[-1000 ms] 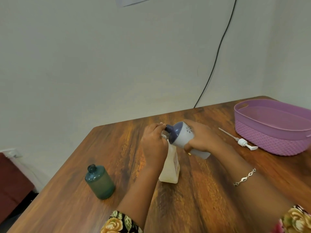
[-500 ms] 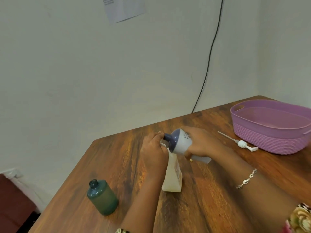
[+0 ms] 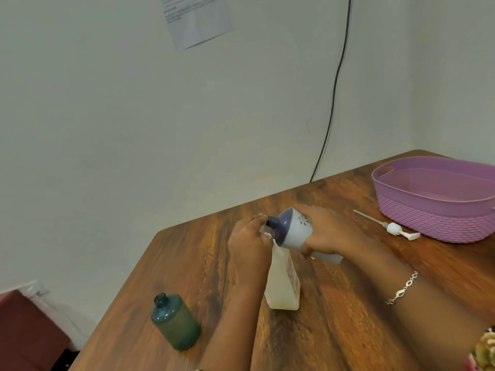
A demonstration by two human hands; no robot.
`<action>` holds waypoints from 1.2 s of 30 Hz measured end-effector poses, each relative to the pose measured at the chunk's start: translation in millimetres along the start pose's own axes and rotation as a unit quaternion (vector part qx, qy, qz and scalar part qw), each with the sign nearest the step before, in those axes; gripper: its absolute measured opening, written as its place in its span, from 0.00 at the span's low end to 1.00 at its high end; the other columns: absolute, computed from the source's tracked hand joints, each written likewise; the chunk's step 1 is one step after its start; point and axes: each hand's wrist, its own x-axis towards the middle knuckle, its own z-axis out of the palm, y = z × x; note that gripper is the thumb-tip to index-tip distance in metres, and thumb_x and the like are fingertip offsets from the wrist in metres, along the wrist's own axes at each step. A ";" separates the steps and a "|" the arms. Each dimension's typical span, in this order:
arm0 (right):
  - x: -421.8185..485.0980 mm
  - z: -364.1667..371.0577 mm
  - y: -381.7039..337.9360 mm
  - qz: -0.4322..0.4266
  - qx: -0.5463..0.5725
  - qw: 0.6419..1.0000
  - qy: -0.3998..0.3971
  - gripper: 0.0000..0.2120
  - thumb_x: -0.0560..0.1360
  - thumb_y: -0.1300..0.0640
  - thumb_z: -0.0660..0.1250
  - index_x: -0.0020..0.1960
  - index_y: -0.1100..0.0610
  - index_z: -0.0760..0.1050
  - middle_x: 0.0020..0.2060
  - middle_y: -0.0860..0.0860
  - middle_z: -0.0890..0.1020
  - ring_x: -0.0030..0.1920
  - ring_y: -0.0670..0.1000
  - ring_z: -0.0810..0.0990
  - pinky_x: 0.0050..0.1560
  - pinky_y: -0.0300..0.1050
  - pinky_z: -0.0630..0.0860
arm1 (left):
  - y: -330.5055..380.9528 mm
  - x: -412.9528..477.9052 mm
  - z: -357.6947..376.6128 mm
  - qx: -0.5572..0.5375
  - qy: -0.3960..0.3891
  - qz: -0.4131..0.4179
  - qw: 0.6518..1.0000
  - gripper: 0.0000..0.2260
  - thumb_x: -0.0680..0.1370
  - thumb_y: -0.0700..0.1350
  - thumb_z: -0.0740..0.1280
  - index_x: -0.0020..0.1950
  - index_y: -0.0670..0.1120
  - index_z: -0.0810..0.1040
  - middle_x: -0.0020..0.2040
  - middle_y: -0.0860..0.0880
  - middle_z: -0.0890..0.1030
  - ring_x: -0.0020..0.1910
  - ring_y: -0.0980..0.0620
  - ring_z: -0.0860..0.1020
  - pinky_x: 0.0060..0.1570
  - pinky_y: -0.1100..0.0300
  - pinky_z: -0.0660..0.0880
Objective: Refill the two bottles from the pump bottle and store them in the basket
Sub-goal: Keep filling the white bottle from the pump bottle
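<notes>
Mid-table on the wooden table point(image 3: 348, 322), both hands are busy. The left hand point(image 3: 249, 245) has its fingers curled around the neck of the pale bottle point(image 3: 284, 287), which stands upright on the wood. The right hand point(image 3: 332, 236) grips the white bottle with the blue top point(image 3: 293, 232) around its body, tipped well over on its side, dark nozzle pointing left and meeting the left fingertips right at the pale bottle's mouth. Whether anything is flowing, I cannot tell; the left hand hides the opening. A silver bracelet point(image 3: 403, 289) sits on the right wrist.

Down at the near left, well apart from the hands, the green bottle point(image 3: 175, 324) stands upright with its round cap on. Over on the right, the purple basket point(image 3: 442, 223) sits near the table's far corner, and the white pump head point(image 3: 393, 228) lies flat just beside it, its long tube pointing away toward the wall.

Behind it all, a black cable point(image 3: 334, 89) runs down the wall and a sheet of paper point(image 3: 197, 20) hangs up top.
</notes>
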 end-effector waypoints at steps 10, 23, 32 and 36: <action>-0.6 6.8 5.4 -0.010 -0.011 1.000 0.017 0.35 0.61 0.54 0.77 0.65 0.50 0.66 0.56 0.50 0.73 0.54 0.51 0.73 0.52 0.48 0.75 | -10.9 -17.3 11.3 0.007 0.017 0.066 0.998 0.14 0.65 0.27 0.70 0.47 0.39 0.83 0.47 0.43 0.84 0.47 0.46 0.82 0.45 0.53 0.78; -1.8 6.5 3.3 -0.006 0.010 1.000 0.013 0.35 0.62 0.58 0.77 0.65 0.52 0.66 0.57 0.51 0.73 0.55 0.50 0.72 0.51 0.44 0.71 | -5.2 -17.6 6.9 0.031 0.013 0.094 0.995 0.13 0.66 0.33 0.66 0.48 0.38 0.83 0.46 0.43 0.84 0.46 0.46 0.82 0.45 0.53 0.80; 2.2 -4.4 0.4 -0.024 -0.004 1.000 -0.004 0.34 0.62 0.59 0.76 0.65 0.54 0.66 0.54 0.49 0.72 0.52 0.50 0.71 0.49 0.42 0.70 | 1.8 -9.3 3.8 0.040 0.028 0.080 0.996 0.13 0.63 0.31 0.69 0.45 0.39 0.84 0.44 0.45 0.83 0.42 0.48 0.82 0.43 0.64 0.73; 6.1 0.3 1.6 -0.026 -0.019 0.999 0.003 0.36 0.62 0.58 0.76 0.66 0.52 0.65 0.58 0.52 0.73 0.55 0.51 0.72 0.49 0.42 0.69 | -1.1 -15.8 11.5 0.013 0.042 0.064 0.997 0.14 0.63 0.27 0.71 0.47 0.37 0.83 0.45 0.42 0.83 0.44 0.46 0.82 0.44 0.58 0.77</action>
